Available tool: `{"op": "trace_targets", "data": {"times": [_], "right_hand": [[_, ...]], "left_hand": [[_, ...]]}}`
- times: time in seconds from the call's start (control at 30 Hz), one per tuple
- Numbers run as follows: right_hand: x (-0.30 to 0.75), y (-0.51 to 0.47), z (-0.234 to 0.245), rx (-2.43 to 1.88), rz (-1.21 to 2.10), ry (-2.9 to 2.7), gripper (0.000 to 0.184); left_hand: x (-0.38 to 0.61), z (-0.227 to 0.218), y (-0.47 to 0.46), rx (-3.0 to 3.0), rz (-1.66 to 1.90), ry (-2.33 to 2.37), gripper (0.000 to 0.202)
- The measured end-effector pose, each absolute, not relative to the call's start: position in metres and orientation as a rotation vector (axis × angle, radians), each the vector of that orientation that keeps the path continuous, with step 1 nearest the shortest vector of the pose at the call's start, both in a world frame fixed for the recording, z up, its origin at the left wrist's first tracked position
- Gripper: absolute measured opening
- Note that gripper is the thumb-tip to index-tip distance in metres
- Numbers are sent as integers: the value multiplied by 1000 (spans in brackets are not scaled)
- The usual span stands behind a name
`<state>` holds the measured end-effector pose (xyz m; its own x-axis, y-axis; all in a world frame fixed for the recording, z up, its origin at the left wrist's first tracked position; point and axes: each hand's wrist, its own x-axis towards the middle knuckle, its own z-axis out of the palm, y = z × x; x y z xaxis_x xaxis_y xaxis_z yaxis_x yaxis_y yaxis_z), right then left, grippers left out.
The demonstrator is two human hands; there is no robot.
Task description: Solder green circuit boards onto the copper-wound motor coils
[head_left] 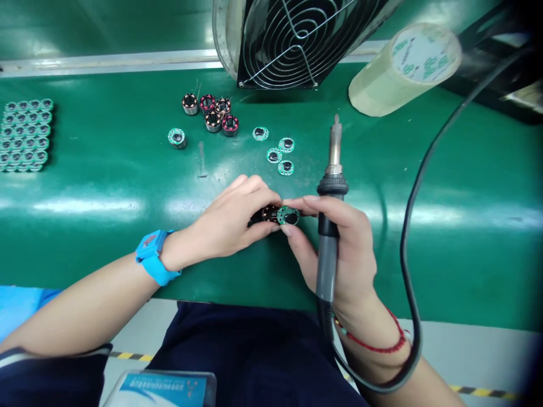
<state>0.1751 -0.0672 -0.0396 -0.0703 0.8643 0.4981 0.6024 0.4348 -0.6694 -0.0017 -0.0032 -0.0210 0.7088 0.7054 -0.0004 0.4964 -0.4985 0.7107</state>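
Observation:
My left hand (231,217) is closed around a small wound motor stator (268,213), whose copper-coloured end shows between thumb and fingers. Pinched by its edge in my right hand (354,249) is a round green circuit board (288,216) with a black blob on it. The board touches or overlaps the stator's right side; exactly how they meet is hidden. A soldering iron (327,265) also lies in my right hand, between thumb and forefinger, its tip pointing away from me. Several loose round boards (274,155) and a group of stators (213,121) lie beyond my hands.
A fan with a wire guard (302,42) stands at the back. Right of it is a large tape roll (394,79). The iron's black cable (407,237) loops down the right side. Stators with boards stand in rows (26,135) at far left; a single one (177,138) is nearer.

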Motion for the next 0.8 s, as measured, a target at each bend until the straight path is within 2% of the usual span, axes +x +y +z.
{"op": "trace_targets", "data": {"times": [0.17, 0.43, 0.67, 0.8], "right_hand": [[173, -70, -41, -1319, 360, -1741, 50], [171, -71, -42, -1258, 414, -1650, 48], [173, -67, -36, -1085, 459, -1747, 44], [169, -65, -35, -1103, 392, -1857, 34]], "left_hand": [[-2, -20, 2, 2143, 422, 917, 8], [-10, -14, 1, 1997, 536, 882, 15], [-8, -8, -3, 1027, 397, 904, 26], [-8, -5, -8, 773, 351, 949, 25]]}}
